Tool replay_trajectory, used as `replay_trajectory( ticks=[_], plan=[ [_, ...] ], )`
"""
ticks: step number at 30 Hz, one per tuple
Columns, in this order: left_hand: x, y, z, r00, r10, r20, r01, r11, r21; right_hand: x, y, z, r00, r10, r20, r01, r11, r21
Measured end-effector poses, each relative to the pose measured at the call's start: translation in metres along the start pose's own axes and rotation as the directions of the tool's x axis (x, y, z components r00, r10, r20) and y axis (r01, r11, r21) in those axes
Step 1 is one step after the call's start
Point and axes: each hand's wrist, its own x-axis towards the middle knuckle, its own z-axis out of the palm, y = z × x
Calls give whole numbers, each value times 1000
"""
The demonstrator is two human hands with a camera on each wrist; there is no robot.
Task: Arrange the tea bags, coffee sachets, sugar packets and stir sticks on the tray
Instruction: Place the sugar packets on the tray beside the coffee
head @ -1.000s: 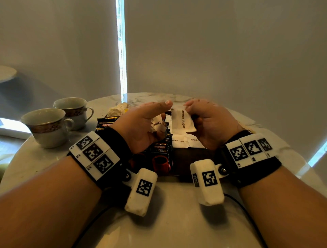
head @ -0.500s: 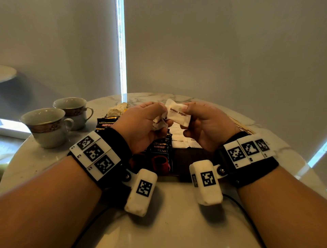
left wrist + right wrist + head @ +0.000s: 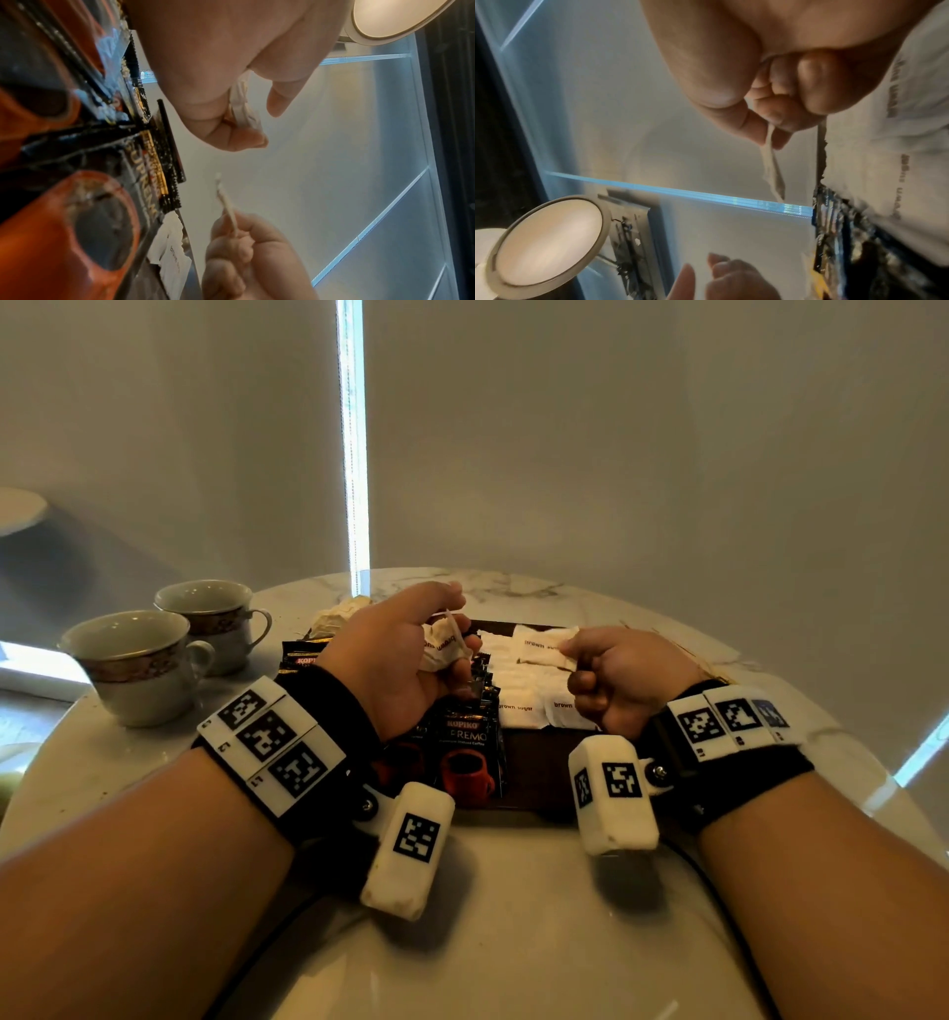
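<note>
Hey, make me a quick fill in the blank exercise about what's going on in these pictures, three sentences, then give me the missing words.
1. The right hand pinches a white paper packet printed "brown ____".
2. Two white ____ with patterned bands stand on the round marble table, to the left of the dark tray.
3. The left hand holds more white packets above the black ____ sachets.

Missing words: sugar; cups; coffee

Two white porcelain teacups with patterned brown bands [image 3: 138,662] stand at nine o'clock. Two black glossy coffee sachets picturing red cups [image 3: 464,742] show plainly; more behind are too overlapped to count. White paper brown-sugar packets [image 3: 518,708]: at least five visible.
</note>
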Motion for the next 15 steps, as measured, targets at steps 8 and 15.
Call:
replay_trajectory(
  ticks=[8, 15],
  plan=[
    [1, -1, -1, 1000, -8, 7, 8, 1000, 2, -4, -3, -13, 966, 247, 72, -220, 938, -267],
    [1, -1, 0, 1000, -10, 2, 10, 1000, 0, -7, -4, -10, 948, 296, 119, -254, 926, -279]
  ],
)
